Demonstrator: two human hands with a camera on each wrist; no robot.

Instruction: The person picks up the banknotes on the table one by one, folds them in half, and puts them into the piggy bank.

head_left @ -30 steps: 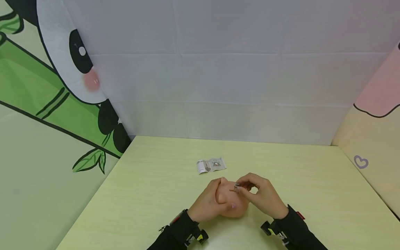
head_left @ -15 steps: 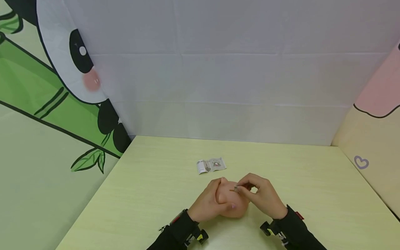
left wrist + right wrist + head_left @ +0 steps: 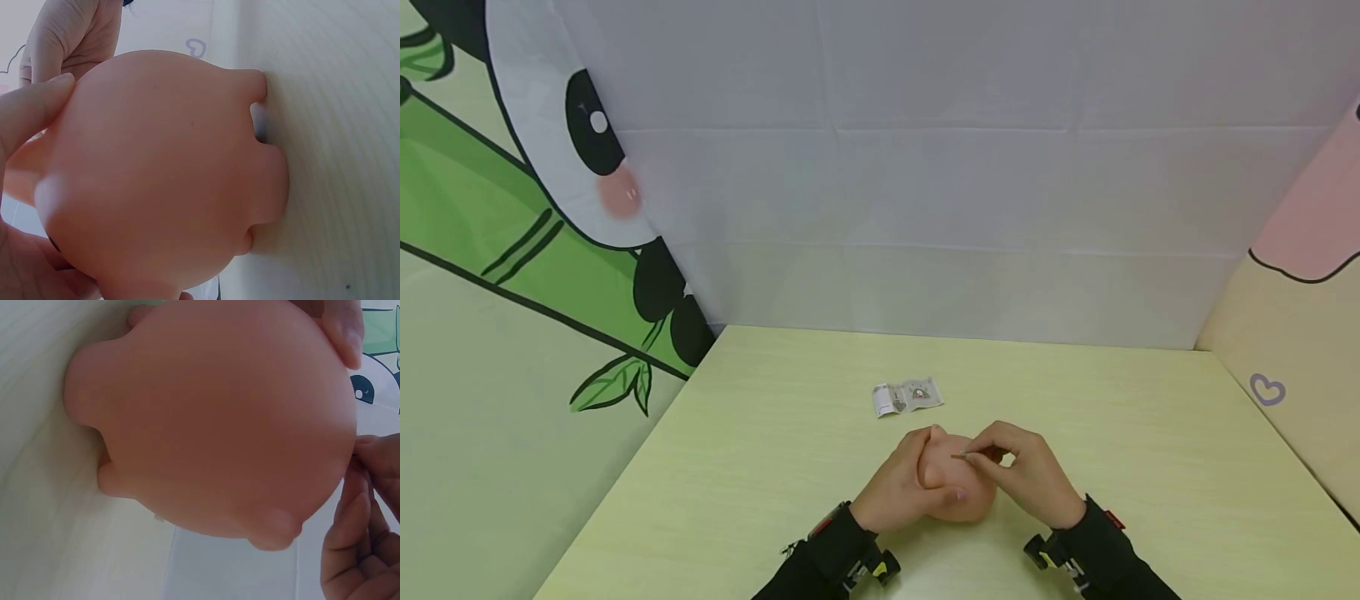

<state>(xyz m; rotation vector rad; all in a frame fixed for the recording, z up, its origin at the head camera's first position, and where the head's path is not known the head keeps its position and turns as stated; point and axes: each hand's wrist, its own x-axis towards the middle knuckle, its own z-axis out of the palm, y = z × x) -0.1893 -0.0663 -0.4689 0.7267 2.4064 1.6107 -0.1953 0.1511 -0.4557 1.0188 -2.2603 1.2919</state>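
Observation:
A pink piggy bank (image 3: 958, 492) stands on its stubby feet on the table in front of me. From the left, my left hand (image 3: 891, 492) grips it, thumb on the near side and fingers round the far side. On its top, a short brownish slot (image 3: 956, 457) shows. Right at that slot, my right hand (image 3: 1030, 477) pinches a small pale piece (image 3: 966, 454) between thumb and forefinger; most of it is hidden by the fingertips. In the right wrist view, those pinching fingers (image 3: 378, 453) meet the piggy bank's top. The left wrist view shows its rounded body (image 3: 150, 162) up close.
Behind the piggy bank, a small creased white-and-grey printed paper (image 3: 907, 397) lies on the pale wooden table (image 3: 760, 450). A white cloth backdrop (image 3: 925, 208) rises at the table's back edge. Cartoon-printed panels (image 3: 482, 467) flank both sides.
The pale piece between my right fingertips, plainer to see a second ago, is now mostly covered. The right hand has lowered slightly towards the slot. The left hand and piggy bank stay put.

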